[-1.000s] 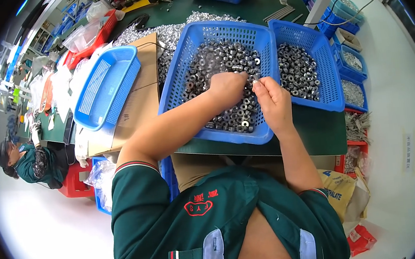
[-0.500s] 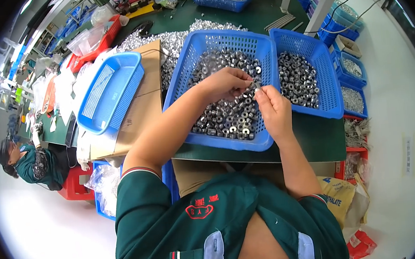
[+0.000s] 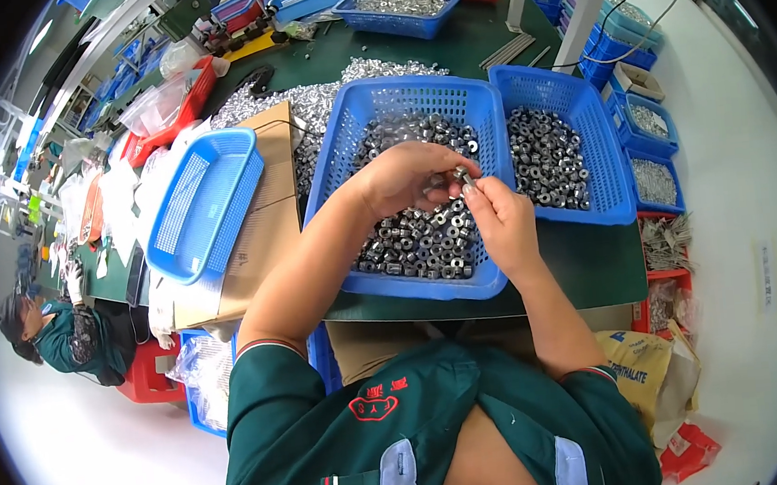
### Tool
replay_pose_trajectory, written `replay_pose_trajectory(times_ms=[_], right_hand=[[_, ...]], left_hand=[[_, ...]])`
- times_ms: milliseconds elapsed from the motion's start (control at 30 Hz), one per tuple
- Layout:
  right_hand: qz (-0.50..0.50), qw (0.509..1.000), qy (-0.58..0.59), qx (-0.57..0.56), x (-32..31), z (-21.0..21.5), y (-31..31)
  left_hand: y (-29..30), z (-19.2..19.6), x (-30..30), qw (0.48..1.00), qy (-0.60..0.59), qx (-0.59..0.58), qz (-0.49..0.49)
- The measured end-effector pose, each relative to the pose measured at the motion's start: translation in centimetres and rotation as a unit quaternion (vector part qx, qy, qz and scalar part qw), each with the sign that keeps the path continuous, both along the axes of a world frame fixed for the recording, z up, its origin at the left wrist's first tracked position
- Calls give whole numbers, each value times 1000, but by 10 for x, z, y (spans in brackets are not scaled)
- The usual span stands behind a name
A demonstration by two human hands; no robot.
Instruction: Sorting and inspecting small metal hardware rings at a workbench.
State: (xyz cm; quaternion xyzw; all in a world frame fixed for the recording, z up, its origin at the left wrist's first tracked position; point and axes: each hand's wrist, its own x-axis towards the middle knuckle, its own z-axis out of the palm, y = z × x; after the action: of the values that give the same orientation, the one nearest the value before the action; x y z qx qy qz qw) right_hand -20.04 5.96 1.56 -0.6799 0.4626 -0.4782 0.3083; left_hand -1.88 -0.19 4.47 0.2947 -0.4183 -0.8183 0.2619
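Note:
Above a blue perforated basket of short metal rings with centre holes, my two hands meet. My left hand curls palm-inward, with a shiny metal ring in its bent fingers. Thumb and fingertips of my right hand pinch a small metal part, which the left fingertips also touch. Its exact shape is mostly covered by the fingers. Against the right side of this basket stands a second blue basket, holding more dark metal rings.
An empty light-blue basket rests on cardboard at the left. Loose shiny parts are heaped behind the baskets. Metal rods lie near a white post. A co-worker sits far left.
The left fingers have opened somewhat from a tight pinch, showing a ring in them. Both hands stay together over the basket. The whole view has shifted slightly.

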Motion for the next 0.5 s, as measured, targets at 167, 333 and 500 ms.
replay_pose_trajectory(times_ms=[167, 333, 500], right_hand=[[-4, 1000, 22, -15, 0, -6, -2], [-8, 998, 57, -39, 1, -7, -3], [-41, 969, 189, -155, 4, -5, -1]], left_hand=[[-1, -4, -1, 996, -55, -74, 21], [2, -7, -1, 988, -93, -122, 28], [3, -9, -4, 987, -112, -103, 52]])
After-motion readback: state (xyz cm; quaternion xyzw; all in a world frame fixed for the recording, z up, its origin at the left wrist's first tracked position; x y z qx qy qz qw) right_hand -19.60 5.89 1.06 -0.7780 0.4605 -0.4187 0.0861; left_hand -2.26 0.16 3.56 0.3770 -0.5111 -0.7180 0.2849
